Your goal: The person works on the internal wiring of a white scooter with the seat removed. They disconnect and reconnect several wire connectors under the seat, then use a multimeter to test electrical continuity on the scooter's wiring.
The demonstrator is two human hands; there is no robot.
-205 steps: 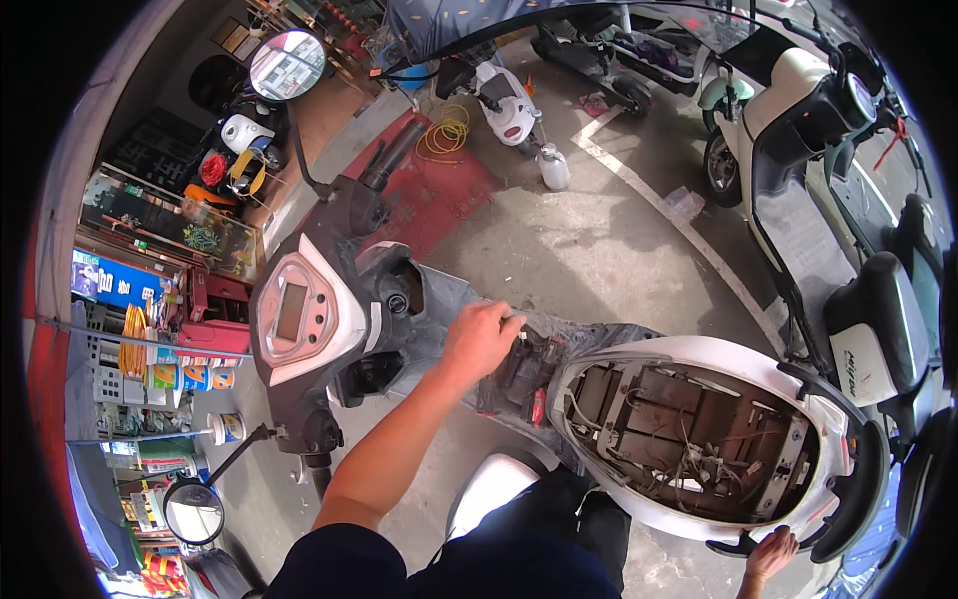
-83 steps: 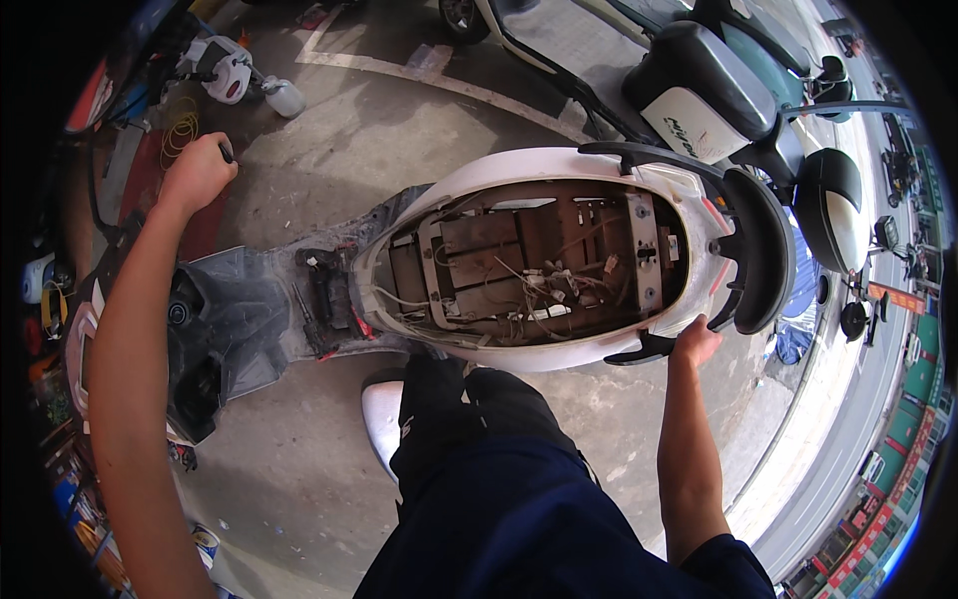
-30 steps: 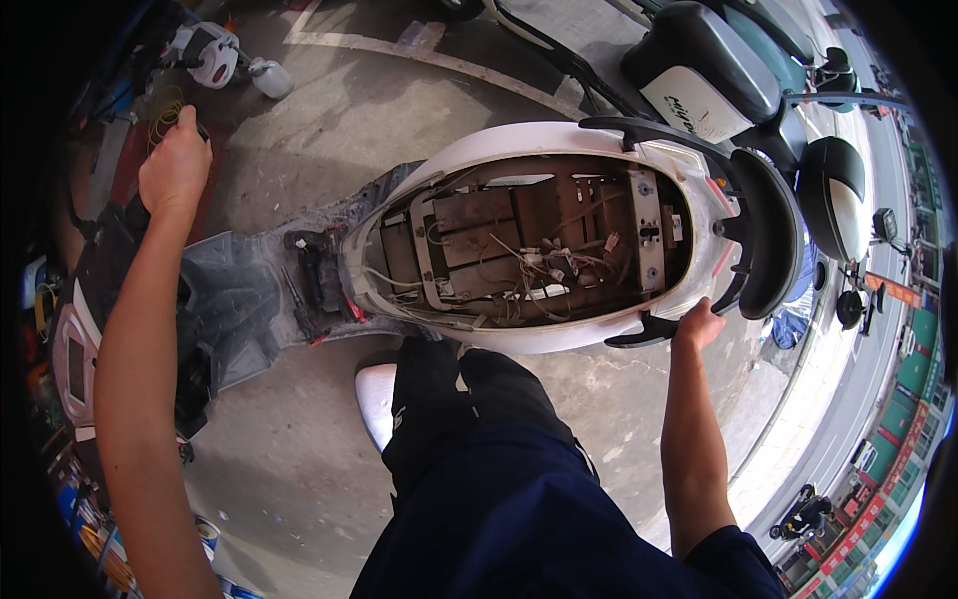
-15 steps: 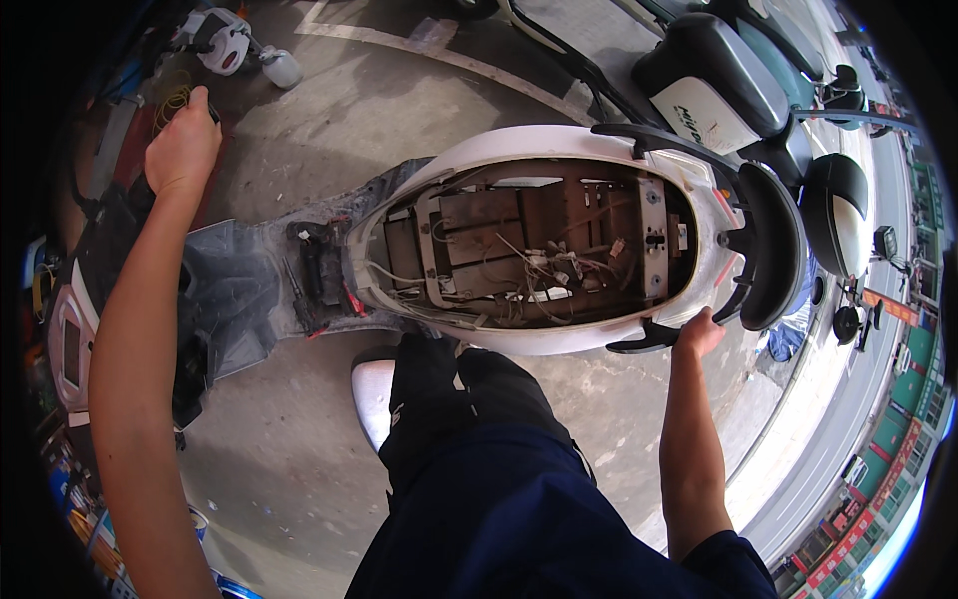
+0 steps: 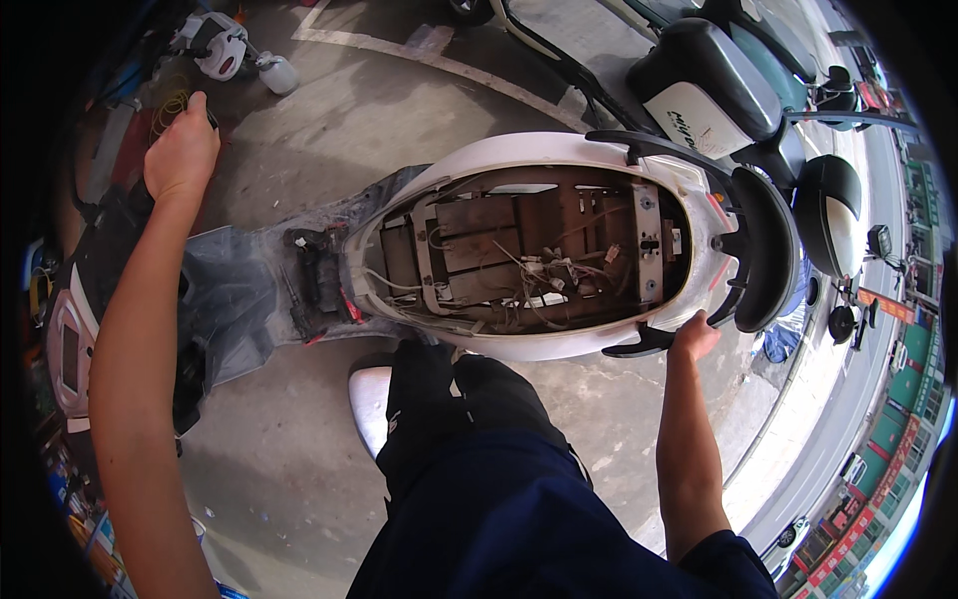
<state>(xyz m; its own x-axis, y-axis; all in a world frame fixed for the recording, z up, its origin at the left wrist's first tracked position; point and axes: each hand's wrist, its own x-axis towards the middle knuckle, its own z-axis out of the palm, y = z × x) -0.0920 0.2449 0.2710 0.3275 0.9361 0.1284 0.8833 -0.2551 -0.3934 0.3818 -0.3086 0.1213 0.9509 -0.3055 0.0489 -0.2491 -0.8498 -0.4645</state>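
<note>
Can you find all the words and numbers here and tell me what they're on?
Dark lettering, which I won't copy out: on the parked scooter's smooth white side panel.
Marks on the long red roadside banner: too small to read.
Marks on the small orange-red sign: too small.
Dark rectangular display screen: nothing readable.

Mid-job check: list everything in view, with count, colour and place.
Scooter: one, white and dark grey, across the centre.
Open bay: one, brown, in its body.
Wires: several, mostly pale, inside the bay.
Backrest: one, black, at the tail.
Grab rails: two, black, flanking the tail.
Parked scooters: several, mostly black and white, upper right.
Container: one, white, upper left.
Coil: one, yellow, upper left.
Legs: two, black trousers, lower centre.
Left hand: one, bare, closed round a dark grip.
Right hand: one, bare, on the nearer grab rail.
</note>
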